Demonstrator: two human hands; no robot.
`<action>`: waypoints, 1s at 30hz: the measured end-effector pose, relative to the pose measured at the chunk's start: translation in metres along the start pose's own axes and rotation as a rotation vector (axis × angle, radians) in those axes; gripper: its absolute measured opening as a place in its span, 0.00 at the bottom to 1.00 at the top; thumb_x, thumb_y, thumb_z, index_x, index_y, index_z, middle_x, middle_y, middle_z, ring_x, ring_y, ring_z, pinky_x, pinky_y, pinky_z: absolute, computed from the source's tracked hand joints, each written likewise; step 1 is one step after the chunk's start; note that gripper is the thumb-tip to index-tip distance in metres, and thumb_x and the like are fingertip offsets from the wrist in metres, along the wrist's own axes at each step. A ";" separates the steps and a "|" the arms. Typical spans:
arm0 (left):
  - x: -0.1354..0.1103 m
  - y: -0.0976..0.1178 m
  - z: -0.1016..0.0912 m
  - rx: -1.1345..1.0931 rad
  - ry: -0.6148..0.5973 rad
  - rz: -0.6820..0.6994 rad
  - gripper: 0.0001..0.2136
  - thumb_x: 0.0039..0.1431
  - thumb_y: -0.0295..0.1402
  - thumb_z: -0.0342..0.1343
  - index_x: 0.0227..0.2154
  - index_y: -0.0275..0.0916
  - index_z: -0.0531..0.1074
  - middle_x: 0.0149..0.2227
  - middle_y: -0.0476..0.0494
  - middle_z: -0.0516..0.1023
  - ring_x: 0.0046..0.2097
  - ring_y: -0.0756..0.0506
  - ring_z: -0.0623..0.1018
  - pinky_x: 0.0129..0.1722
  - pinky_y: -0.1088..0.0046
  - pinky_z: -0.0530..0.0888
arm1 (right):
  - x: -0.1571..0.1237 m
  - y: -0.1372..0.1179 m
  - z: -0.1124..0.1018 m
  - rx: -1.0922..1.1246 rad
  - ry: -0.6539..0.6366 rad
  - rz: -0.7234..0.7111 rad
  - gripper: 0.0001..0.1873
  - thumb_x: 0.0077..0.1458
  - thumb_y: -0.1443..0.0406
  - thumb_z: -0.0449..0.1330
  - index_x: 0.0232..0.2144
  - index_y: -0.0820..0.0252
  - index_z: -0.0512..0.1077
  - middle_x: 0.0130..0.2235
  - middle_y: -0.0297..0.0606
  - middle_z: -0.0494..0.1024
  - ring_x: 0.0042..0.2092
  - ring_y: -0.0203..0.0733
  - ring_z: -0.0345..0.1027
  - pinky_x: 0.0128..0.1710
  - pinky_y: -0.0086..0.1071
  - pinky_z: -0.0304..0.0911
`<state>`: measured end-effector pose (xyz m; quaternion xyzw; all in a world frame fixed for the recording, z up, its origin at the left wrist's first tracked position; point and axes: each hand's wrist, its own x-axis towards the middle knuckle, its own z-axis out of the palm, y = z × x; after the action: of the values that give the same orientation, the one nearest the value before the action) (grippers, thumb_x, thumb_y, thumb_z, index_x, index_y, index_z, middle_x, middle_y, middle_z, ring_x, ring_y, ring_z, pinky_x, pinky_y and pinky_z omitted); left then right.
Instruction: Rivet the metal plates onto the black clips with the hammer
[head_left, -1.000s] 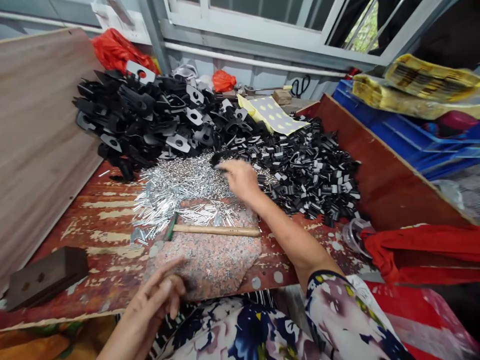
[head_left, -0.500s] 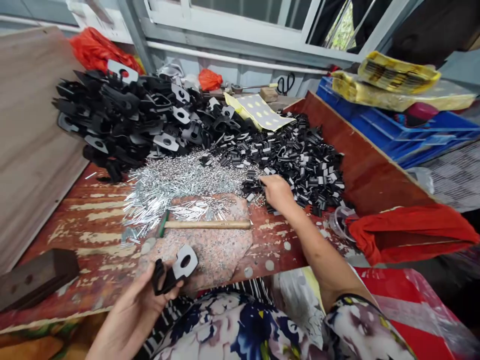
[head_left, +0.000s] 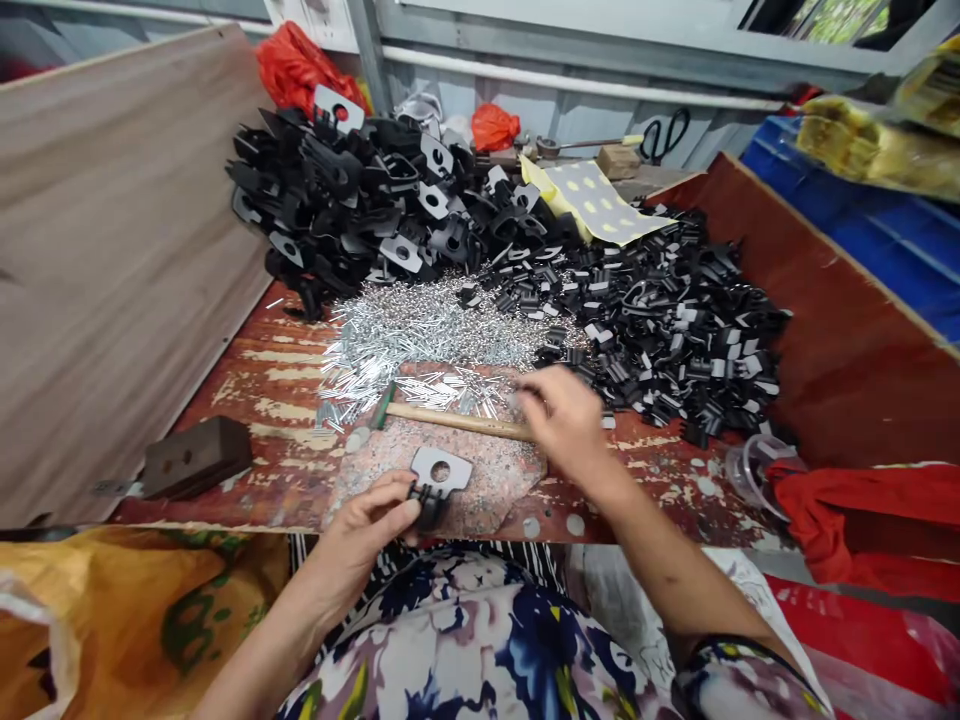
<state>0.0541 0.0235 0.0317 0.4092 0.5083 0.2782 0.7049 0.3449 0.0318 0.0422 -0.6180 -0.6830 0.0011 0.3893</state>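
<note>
My left hand (head_left: pixel 369 528) is closed on a black bracket with a grey holed tab (head_left: pixel 439 478), holding it on the near edge of a speckled granite slab (head_left: pixel 480 475). My right hand (head_left: pixel 564 420) hovers over the wooden handle of a small hammer (head_left: pixel 450 420), fingers curled and blurred; whether it holds a small part I cannot make out. Behind the slab lies a heap of shiny metal pins (head_left: pixel 427 335). Small black clips (head_left: pixel 675 320) are piled at the right, larger black brackets (head_left: pixel 352 200) at the back left.
A worn red board (head_left: pixel 247 400) carries everything, walled by a wooden panel (head_left: pixel 112 260) on the left and a red-brown board (head_left: pixel 847 340) on the right. A dark block (head_left: pixel 196 455) sits near left. Red cloth (head_left: pixel 870 510), blue crate (head_left: pixel 862 230), scissors (head_left: pixel 667 135), spotted yellow sheet (head_left: pixel 589 200).
My left hand brought the bracket up onto the granite slab. My right hand drew back from the clip pile to the hammer handle. The view swung left and downward.
</note>
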 end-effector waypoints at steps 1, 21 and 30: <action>0.003 0.002 0.007 -0.014 -0.040 0.014 0.15 0.43 0.46 0.74 0.24 0.38 0.83 0.48 0.39 0.73 0.39 0.45 0.73 0.34 0.71 0.76 | -0.010 -0.023 0.013 0.065 -0.064 -0.111 0.13 0.66 0.69 0.53 0.42 0.54 0.78 0.39 0.36 0.82 0.43 0.40 0.74 0.47 0.39 0.69; 0.007 0.000 0.018 -0.312 -0.177 0.071 0.14 0.51 0.44 0.72 0.29 0.36 0.82 0.37 0.47 0.70 0.33 0.51 0.75 0.33 0.76 0.78 | -0.049 -0.080 0.069 0.544 -0.077 0.096 0.17 0.60 0.72 0.57 0.44 0.49 0.81 0.43 0.35 0.85 0.52 0.45 0.76 0.70 0.59 0.47; 0.006 0.000 0.013 -0.365 -0.170 0.058 0.13 0.50 0.42 0.73 0.31 0.36 0.83 0.33 0.47 0.73 0.31 0.52 0.76 0.33 0.77 0.77 | -0.047 -0.084 0.062 0.379 -0.012 -0.038 0.16 0.60 0.72 0.58 0.44 0.50 0.79 0.41 0.33 0.86 0.57 0.49 0.74 0.72 0.64 0.36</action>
<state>0.0686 0.0249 0.0305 0.3111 0.3762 0.3504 0.7993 0.2378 0.0020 0.0145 -0.5205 -0.6845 0.1259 0.4946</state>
